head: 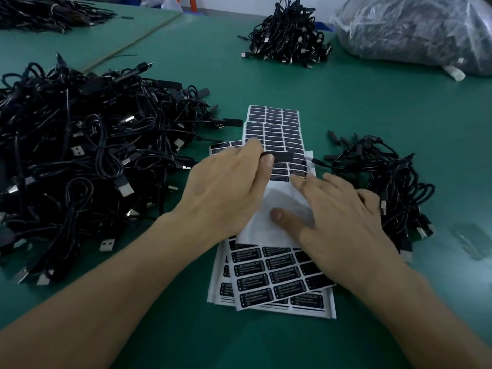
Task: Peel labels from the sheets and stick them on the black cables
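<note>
Several white sheets of black labels (274,129) lie overlapped on the green table (372,123) in front of me. My left hand (223,193) pinches the black controller block of a cable (283,157) between thumb and fingers, holding it just above the sheets; the cable's thin end pokes out to the right. My right hand (343,217) lies with straight fingers on a partly stripped sheet (282,201), fingertips next to the last row of labels. More label sheets (269,283) lie under my wrists.
A big heap of black cables (87,155) fills the left of the table. A smaller bunch (386,182) sits right of my right hand. Another cable pile (287,35) and a clear plastic bag of cables (420,30) lie at the back.
</note>
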### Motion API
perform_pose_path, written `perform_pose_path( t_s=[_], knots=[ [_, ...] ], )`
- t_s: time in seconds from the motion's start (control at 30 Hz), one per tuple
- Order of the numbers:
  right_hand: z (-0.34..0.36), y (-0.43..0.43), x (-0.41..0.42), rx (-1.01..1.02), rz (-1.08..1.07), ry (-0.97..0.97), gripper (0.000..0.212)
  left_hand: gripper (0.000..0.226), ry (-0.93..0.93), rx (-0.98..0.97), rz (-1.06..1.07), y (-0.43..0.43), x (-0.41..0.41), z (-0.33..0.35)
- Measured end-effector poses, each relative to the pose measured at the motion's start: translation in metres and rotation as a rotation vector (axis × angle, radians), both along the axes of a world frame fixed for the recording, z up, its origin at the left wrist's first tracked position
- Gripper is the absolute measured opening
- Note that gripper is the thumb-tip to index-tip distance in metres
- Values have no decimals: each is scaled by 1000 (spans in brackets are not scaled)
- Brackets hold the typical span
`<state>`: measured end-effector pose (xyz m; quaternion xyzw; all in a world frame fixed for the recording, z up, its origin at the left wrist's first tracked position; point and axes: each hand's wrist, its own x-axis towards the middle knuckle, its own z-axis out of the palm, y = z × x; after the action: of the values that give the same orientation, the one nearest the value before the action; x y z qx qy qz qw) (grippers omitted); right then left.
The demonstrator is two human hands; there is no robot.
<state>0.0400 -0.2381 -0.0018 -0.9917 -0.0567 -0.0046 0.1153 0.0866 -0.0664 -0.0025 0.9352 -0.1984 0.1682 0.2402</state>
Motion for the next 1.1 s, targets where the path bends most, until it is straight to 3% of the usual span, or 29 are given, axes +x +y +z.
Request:
perform_pose_path(
  t_s=[0.17,0.33,0.43,0.67,1.0,1.1],
  knots=[
    [-3,5,-2,100,119,-27,62,29,81,-53,-25,-2,2,-7],
    [-5,3,-2,124,-37,-64,91,37,236,-381,5,0,9,-9],
    [-4,3,-2,186,-33,-10,93,46,281,-482,-25,-1,8,-8],
    [5,2,-1,383,-73,-30,73,29,271,-380,-90,3,11,-13],
    [7,-3,-2,321,13,13,59,51,333,-335,-95,4,11,-11],
    [4,1,-3,397,75,-2,62,51,343,-354,-109,5,11,-7]
  ],
)
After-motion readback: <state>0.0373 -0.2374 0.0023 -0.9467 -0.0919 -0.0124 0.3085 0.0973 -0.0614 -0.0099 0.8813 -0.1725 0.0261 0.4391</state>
